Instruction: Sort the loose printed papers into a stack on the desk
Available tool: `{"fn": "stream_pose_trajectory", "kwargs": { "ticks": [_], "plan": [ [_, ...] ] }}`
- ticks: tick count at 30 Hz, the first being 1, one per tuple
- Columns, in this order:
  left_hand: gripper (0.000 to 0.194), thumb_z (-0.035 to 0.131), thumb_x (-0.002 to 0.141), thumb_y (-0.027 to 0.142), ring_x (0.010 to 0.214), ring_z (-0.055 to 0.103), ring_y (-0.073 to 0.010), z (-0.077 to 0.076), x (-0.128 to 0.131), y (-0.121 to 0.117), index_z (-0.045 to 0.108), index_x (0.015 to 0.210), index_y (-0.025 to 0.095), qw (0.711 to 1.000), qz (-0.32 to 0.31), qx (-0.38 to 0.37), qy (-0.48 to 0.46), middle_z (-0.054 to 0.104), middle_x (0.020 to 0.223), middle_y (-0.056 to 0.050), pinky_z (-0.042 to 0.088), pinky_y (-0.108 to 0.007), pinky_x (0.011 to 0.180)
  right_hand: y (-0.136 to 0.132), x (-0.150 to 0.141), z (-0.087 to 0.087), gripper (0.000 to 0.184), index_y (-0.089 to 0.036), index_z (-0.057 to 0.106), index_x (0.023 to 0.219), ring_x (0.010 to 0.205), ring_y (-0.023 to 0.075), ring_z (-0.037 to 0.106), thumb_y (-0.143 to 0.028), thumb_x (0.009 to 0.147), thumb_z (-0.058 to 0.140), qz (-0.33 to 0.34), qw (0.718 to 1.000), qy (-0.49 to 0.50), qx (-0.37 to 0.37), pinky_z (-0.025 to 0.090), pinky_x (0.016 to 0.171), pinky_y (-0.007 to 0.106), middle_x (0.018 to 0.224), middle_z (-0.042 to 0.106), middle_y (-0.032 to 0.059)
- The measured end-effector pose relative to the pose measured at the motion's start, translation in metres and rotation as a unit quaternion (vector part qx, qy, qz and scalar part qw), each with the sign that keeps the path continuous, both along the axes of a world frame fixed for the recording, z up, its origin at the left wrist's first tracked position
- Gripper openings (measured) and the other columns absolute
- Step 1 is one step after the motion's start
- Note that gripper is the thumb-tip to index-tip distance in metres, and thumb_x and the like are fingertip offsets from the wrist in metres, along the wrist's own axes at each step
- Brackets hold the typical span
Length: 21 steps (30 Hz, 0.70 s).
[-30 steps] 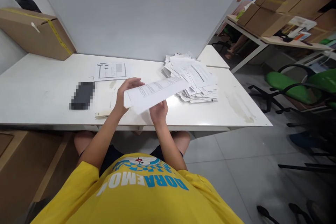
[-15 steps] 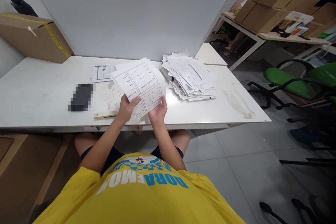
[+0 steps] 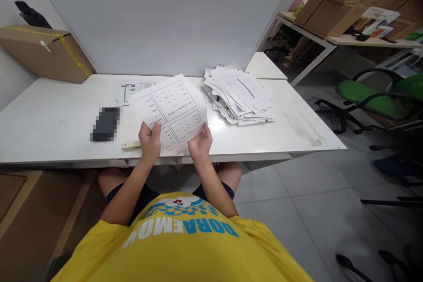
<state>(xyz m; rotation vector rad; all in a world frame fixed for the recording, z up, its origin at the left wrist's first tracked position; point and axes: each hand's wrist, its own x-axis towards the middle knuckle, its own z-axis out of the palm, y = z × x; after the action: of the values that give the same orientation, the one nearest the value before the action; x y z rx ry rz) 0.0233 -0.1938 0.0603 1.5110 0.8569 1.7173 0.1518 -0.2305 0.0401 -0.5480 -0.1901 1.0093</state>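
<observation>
Between my two hands a printed sheet of paper (image 3: 172, 108) is held tilted above the desk, its face showing boxed sections with small print. My left hand (image 3: 151, 141) grips its lower left edge, thumb on top and fingers behind. At the lower right edge my right hand (image 3: 200, 142) pinches the paper with the thumb in front. Whether more than one sheet is held, I cannot tell. Beyond it, other printed papers (image 3: 124, 93) lie on the desk. A flat, pale narrow strip-like thing (image 3: 131, 145) lies beside my left hand, partly covered.
An untidy pile of papers (image 3: 238, 94) stands to the right on the white desk (image 3: 297, 136). A blurred-out dark object (image 3: 105, 124) lies at the left. A cardboard box (image 3: 46, 53) leans at the back left by the grey partition (image 3: 158, 17). Green chairs (image 3: 373, 97) stand at right.
My left hand has shifted left along the paper's edge, and the sheet has spread flatter and a little leftward. My right hand stays on the right edge. The camera view has shifted slightly.
</observation>
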Motion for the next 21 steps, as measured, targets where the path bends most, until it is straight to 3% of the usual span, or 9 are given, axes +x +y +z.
{"fn": "stream_pose_trajectory", "kwargs": {
  "ticks": [4,8,12,16,19,21],
  "plan": [
    [0.064,0.052,0.091,0.067,0.138,0.05,-0.0261,-0.012,0.02,-0.015,0.047,0.141,0.028,0.996,0.058,0.013,-0.063,0.064,0.132,-0.009,0.036,-0.04,0.119,-0.013,-0.016,0.004,0.035,-0.023,0.064,0.117,0.129,0.0187,0.059,-0.039,0.085,0.058,0.033,0.999,-0.026,0.031,0.037,0.121,0.044,0.126,0.071,0.0036],
    [0.074,0.043,0.087,0.077,0.135,0.054,-0.0271,-0.035,0.025,-0.029,0.042,0.145,0.031,0.998,0.058,-0.011,-0.015,0.063,0.135,-0.009,0.044,-0.045,0.114,-0.024,-0.02,0.0,0.041,-0.026,0.062,0.119,0.125,0.019,0.062,-0.033,0.078,0.065,0.057,0.996,-0.063,0.025,0.04,0.118,0.043,0.126,0.071,0.0032],
    [0.079,0.028,0.084,0.086,0.136,0.053,-0.0242,-0.047,0.012,-0.034,0.042,0.146,0.038,1.0,0.023,-0.006,0.003,0.057,0.144,-0.005,0.047,-0.043,0.113,-0.032,-0.014,-0.003,0.045,-0.026,0.061,0.118,0.123,0.0212,0.063,-0.035,0.075,0.07,0.047,0.993,-0.109,0.018,0.044,0.114,0.043,0.124,0.071,0.005],
    [0.078,0.045,0.082,0.08,0.146,0.04,-0.0261,-0.046,0.006,-0.039,0.045,0.145,0.033,0.998,0.04,-0.007,-0.058,0.052,0.15,-0.005,0.04,-0.043,0.119,-0.041,-0.021,-0.006,0.054,-0.026,0.06,0.121,0.121,0.0237,0.063,-0.04,0.072,0.075,0.058,0.991,-0.121,0.008,0.045,0.112,0.044,0.125,0.071,0.0064],
    [0.075,0.059,0.079,0.072,0.149,0.034,-0.0286,-0.037,0.008,-0.043,0.047,0.142,0.033,0.984,0.081,-0.011,-0.157,0.05,0.151,-0.003,0.034,-0.048,0.122,-0.045,-0.027,-0.009,0.056,-0.026,0.06,0.123,0.121,0.0238,0.063,-0.038,0.071,0.077,0.059,0.992,-0.11,-0.005,0.045,0.111,0.043,0.125,0.071,0.0061],
    [0.074,0.062,0.076,0.071,0.15,0.032,-0.0294,-0.029,0.006,-0.043,0.049,0.14,0.036,0.98,0.069,0.003,-0.185,0.049,0.152,-0.001,0.033,-0.049,0.123,-0.046,-0.027,-0.011,0.057,-0.026,0.06,0.123,0.12,0.0233,0.064,-0.035,0.07,0.078,0.06,0.993,-0.103,-0.012,0.045,0.111,0.043,0.124,0.072,0.0057]
  ]
}}
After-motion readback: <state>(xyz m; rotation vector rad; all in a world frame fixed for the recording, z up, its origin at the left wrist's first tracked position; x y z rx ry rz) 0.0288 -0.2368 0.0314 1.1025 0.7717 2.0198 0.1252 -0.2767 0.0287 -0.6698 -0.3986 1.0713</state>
